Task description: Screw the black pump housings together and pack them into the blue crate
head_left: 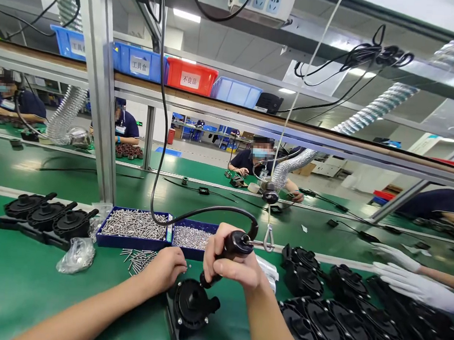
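My right hand [247,273] is wrapped round a black electric screwdriver [237,244], tilted with its tip end down at the upper edge of a black pump housing [193,304]. Whether the bit touches a screw is hidden. The housing lies on the green mat, with small metal fasteners round its rim. My left hand [166,270] is closed, fingertips pinched just above the housing's upper left side; what they hold, if anything, cannot be made out. Loose screws [138,261] lie beside that hand. Behind it stand a blue tray of screws [133,242] and a blue tray of nuts [188,251].
Several finished-looking black housings [333,325] crowd the right, where another person's white-gloved hands [413,283] reach in. More housings [46,215] and a plastic bag [76,256] lie left. The screwdriver's cable [162,112] and a hanging hook [269,239] come down centrally. A metal post [98,94] stands left.
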